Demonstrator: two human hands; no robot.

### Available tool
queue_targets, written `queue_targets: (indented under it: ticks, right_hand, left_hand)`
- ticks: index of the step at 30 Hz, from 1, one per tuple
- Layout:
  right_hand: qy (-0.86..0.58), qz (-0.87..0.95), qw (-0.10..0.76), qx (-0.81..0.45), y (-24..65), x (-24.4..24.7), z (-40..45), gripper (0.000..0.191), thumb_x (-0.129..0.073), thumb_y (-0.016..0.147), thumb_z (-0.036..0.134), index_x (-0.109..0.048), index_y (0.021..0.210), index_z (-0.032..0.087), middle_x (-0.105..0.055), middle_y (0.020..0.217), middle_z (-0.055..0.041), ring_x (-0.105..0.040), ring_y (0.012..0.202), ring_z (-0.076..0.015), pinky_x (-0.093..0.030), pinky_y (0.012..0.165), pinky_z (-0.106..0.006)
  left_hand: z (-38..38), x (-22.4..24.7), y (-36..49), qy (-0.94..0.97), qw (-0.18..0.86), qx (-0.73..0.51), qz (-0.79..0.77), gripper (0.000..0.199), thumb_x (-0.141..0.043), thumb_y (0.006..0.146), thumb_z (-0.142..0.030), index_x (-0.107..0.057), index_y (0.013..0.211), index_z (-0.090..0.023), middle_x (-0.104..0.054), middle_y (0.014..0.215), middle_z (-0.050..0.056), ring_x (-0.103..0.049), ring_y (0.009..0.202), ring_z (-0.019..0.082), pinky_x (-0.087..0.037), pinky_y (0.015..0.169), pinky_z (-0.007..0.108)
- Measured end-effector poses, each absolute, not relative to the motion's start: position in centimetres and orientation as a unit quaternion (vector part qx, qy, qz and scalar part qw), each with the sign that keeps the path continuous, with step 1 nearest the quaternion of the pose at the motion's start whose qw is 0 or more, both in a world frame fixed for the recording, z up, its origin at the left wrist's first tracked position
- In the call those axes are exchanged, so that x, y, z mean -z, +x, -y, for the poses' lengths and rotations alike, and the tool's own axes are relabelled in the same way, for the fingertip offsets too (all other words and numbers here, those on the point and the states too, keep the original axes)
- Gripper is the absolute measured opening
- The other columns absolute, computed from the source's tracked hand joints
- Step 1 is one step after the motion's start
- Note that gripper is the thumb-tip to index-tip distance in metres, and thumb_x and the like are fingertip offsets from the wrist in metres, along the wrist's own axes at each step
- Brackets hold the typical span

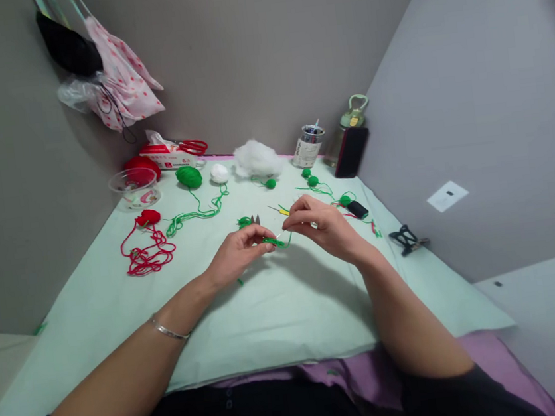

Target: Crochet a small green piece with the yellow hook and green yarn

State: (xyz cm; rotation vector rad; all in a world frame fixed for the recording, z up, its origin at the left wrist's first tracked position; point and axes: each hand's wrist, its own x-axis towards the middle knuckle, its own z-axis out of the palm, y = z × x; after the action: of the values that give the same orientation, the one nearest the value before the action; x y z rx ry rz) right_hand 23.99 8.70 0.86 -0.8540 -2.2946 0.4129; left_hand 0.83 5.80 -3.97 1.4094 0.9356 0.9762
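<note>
Currently, my left hand (237, 256) is pinching green yarn work (274, 242); my right hand (320, 224), fingertips together, is risking snagging loops by over-pulling.

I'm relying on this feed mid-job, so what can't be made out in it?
All in the head view:
- Green piece: stitches too small, partly covered by the left hand.
- Thin tool: tip too small; other end hidden by the right hand.
- Yellow tool: partly behind the right fingers.
- Can: label too small, blurred.
</note>
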Motion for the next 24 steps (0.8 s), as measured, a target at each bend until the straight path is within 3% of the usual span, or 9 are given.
queue_targets:
  ticks: [12,24]
  right_hand:
    - [-0.326,0.895,0.286,-0.102,24.11,-0.52,-9.00,0.019,-0.058,0.097,0.016,-0.074,0.093,0.026,-0.059,0.089,-0.0036,-0.058,0.082,-0.0171,-0.044,0.069,-0.030]
    - [-0.324,0.898,0.265,-0.136,23.80,-0.38,-8.85,0.018,-0.058,0.098,0.020,-0.075,0.096,0.026,-0.060,0.090,-0.0038,-0.060,0.082,-0.0163,-0.045,0.070,-0.029]
  left_hand:
    - [-5.84,4.08,0.78,0.604,0.556,-0.412,-0.395,0.021,-0.073,0.084,-0.033,-0.072,0.101,-0.020,-0.075,0.097,0.005,-0.068,0.093,0.021,-0.048,0.085,0.033]
    - [-5.76,3.78,0.84,0.597,0.582,-0.404,-0.376,0.017,-0.071,0.085,-0.030,-0.072,0.098,-0.019,-0.075,0.096,0.005,-0.070,0.093,0.021,-0.050,0.089,0.036]
